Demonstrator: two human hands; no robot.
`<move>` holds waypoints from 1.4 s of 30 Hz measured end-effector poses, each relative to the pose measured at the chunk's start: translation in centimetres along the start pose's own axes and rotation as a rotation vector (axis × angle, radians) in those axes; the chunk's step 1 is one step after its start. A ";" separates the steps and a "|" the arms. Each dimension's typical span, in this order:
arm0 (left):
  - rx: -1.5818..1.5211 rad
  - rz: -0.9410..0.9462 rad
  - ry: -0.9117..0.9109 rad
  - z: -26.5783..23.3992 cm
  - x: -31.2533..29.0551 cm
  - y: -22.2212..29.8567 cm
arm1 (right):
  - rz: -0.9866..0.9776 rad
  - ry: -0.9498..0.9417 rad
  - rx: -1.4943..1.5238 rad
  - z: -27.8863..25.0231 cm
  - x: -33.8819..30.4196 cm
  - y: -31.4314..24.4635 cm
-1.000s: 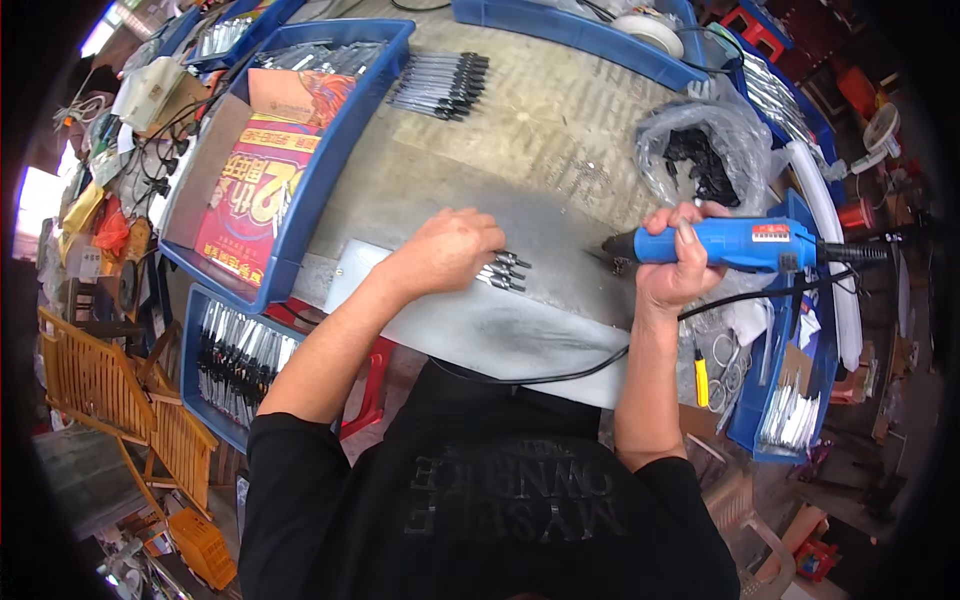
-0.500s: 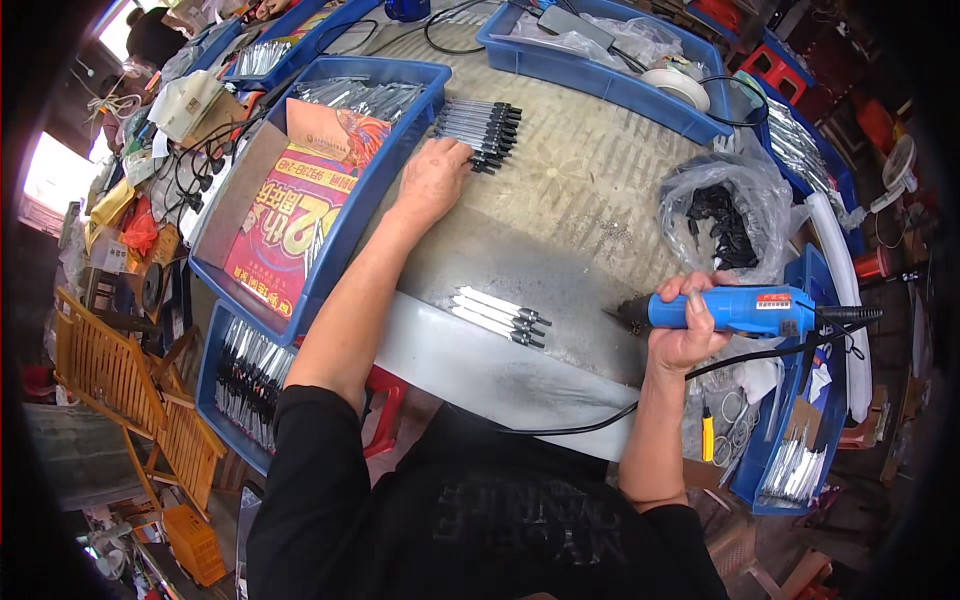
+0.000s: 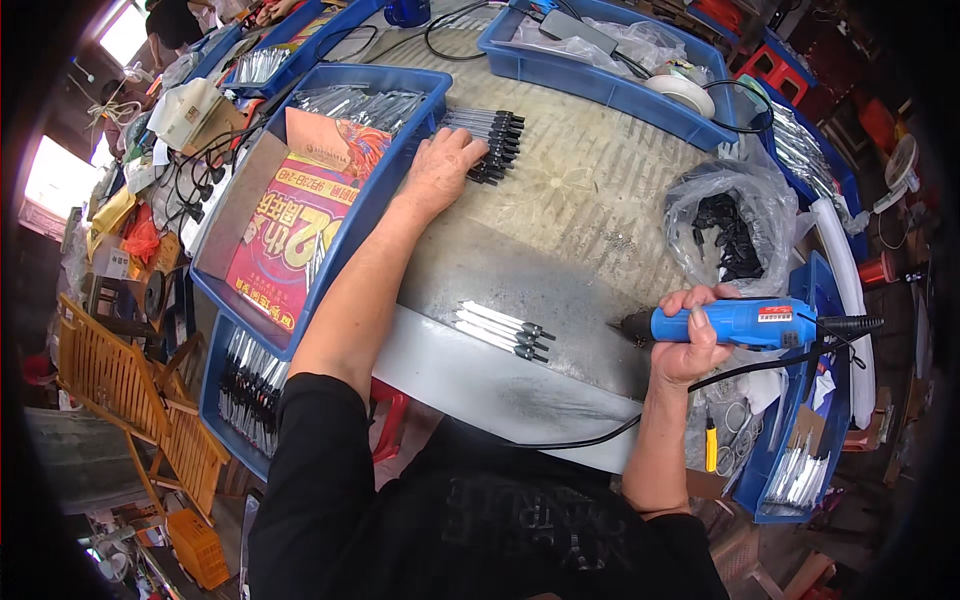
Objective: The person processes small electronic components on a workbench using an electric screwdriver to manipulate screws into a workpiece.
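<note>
Blue rotary tool (image 3: 735, 324): gripped around the body by the right hand (image 3: 688, 345), fingers wrapped tight, dark tip pointing left over the grey metal sheet (image 3: 520, 385); black cord trailing from the rear end. Left hand (image 3: 440, 168): extended across the round table (image 3: 590, 190), palm down, fingers resting on the row of black-tipped silver pens (image 3: 488, 135) just beside the blue tray (image 3: 395, 170); grip possibly closing on one or two pens, not resolvable under the hand. Small group of silver pens (image 3: 500, 330): lying loose on the metal sheet, parallel, black tips to the right, apart from both hands and near the tool tip. Clear plastic bag of black parts (image 3: 728, 222): on the table just beyond the right hand. Red printed carton (image 3: 295, 225): lying flat inside the blue tray. Second blue tray (image 3: 600, 60): at the far edge of the table.
</note>
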State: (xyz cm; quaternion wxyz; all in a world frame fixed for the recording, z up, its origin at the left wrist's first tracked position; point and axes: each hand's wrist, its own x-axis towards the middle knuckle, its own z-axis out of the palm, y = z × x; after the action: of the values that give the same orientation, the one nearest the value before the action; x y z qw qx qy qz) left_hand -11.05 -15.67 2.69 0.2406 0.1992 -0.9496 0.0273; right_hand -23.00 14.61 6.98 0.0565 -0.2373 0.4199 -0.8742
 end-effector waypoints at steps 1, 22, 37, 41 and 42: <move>0.011 0.020 -0.008 0.1 0.0 -0.2 | 0.002 0.000 0.003 0.0 0.0 0.0; -0.105 0.196 -0.244 -3.8 -6.5 9.7 | -0.013 0.020 -0.047 -0.2 -0.1 0.3; -0.396 0.051 -0.126 -2.3 -5.9 11.1 | 0.000 0.064 0.066 -0.5 0.1 0.5; -0.396 -0.029 -0.116 -1.8 -4.6 12.4 | 0.034 0.068 0.055 -0.4 0.0 0.3; -0.388 -0.039 -0.116 -1.6 -4.3 12.7 | 0.037 0.073 0.055 -0.3 0.0 0.2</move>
State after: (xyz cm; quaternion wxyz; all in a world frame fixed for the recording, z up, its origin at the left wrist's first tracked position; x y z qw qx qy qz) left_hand -11.78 -2.21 2.66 0.2198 0.1686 -0.9452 -0.1726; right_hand -23.19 14.69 6.64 0.0636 -0.1958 0.4019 -0.8922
